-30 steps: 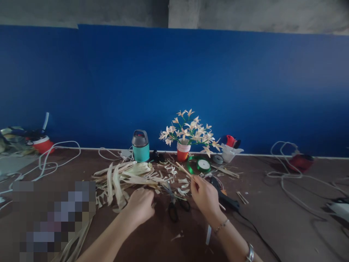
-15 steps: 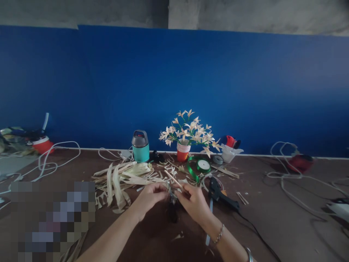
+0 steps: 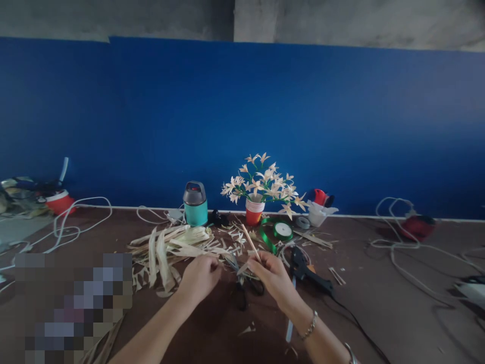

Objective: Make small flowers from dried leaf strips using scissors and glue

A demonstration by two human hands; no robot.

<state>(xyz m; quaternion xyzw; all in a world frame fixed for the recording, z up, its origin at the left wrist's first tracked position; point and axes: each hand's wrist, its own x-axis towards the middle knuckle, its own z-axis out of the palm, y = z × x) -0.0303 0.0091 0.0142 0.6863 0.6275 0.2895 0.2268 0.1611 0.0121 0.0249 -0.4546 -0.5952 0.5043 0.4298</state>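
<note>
I see the right hand [image 3: 273, 275] pinched on a thin wooden stick [image 3: 250, 235], angled up and away, likely to keep its tip free. Left hand [image 3: 200, 275] curled shut just beside it over the scissors [image 3: 242, 288]; what it grips I cannot tell. Husk strips [image 3: 170, 245] piled on the counter [image 3: 379, 308] near the left hand, glue gun [image 3: 308, 268] by the right.

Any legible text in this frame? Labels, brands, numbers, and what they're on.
None can be read.
Teal flask: no label legible.
Red paper cup holding the flowers: white stripes only, no words.
Green ribbon spool: white centre, any print too small to read.
Glue gun: black, no marking visible.
Lower left patch is pixelated, unreadable.
</note>
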